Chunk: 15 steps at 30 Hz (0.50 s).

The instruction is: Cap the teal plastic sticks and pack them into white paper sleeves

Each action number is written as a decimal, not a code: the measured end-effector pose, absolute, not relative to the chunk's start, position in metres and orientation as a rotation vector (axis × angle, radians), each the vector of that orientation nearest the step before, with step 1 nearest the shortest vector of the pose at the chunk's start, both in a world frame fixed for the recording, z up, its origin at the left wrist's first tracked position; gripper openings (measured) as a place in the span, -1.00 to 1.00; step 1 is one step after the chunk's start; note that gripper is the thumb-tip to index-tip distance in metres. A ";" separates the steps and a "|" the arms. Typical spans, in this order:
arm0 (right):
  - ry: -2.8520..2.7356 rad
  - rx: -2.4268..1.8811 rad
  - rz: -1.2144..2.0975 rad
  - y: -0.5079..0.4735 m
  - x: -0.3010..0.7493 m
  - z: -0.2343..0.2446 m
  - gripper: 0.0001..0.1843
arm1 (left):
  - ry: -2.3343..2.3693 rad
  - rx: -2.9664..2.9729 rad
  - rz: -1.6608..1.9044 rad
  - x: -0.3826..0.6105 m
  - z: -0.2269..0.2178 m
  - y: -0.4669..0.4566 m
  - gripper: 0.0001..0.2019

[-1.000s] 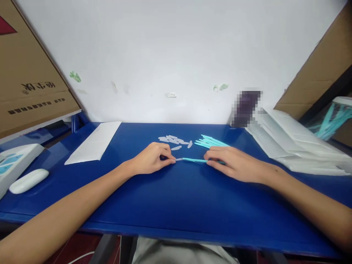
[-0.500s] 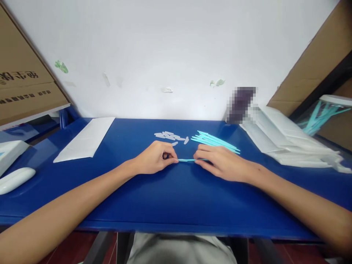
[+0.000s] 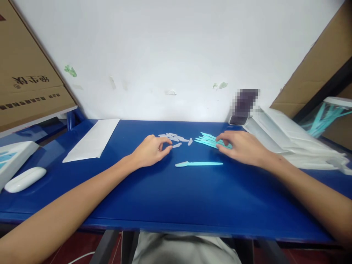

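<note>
A turquoise eyebrow razor [image 3: 205, 164] lies flat on the blue table between my hands, its wider blade end to the left. Whether a cover sits on that blade end is too small to tell. My left hand [image 3: 151, 150] is open, thumb and forefinger apart, with the fingertips beside a loose translucent blade cover [image 3: 176, 145]. Behind it is a small pile of similar covers [image 3: 173, 137]. My right hand [image 3: 243, 147] reaches over the pile of turquoise razors [image 3: 207, 140], its thumb and fingers apart at their near side. It hides the right ends of the pile.
A white sheet [image 3: 92, 141] lies at the left, with a white computer mouse [image 3: 25, 179] and a white box [image 3: 19, 157] nearer. White bags [image 3: 297, 139] are stacked at the right. A phone [image 3: 243, 106], partly blurred, leans on the wall. A clear container [image 3: 327, 117] holds more razors.
Both hands have let go of the razor, which now rests on the table. My left hand has moved up and left to the covers, my right hand up and right to the razor pile.
</note>
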State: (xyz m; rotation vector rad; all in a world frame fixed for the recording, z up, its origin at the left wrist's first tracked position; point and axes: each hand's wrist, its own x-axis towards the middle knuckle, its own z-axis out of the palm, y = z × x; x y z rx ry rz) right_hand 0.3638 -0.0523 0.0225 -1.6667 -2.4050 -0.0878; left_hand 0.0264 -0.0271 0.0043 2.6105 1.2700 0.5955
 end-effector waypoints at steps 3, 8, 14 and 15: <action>-2.528 -1.674 -0.126 -0.046 0.369 0.017 -0.57 | 1.271 2.655 0.463 0.029 0.001 -0.027 -0.60; -2.540 -1.630 -0.115 -0.040 0.374 0.009 -0.66 | 1.205 2.755 0.415 0.030 0.000 -0.026 -0.66; -2.528 -1.370 -0.050 -0.052 0.356 0.015 -0.70 | 1.108 2.774 0.468 0.035 0.001 -0.030 -0.76; -2.529 -1.326 -0.032 -0.055 0.352 0.016 -0.69 | 1.078 2.780 0.469 0.035 0.000 -0.030 -0.76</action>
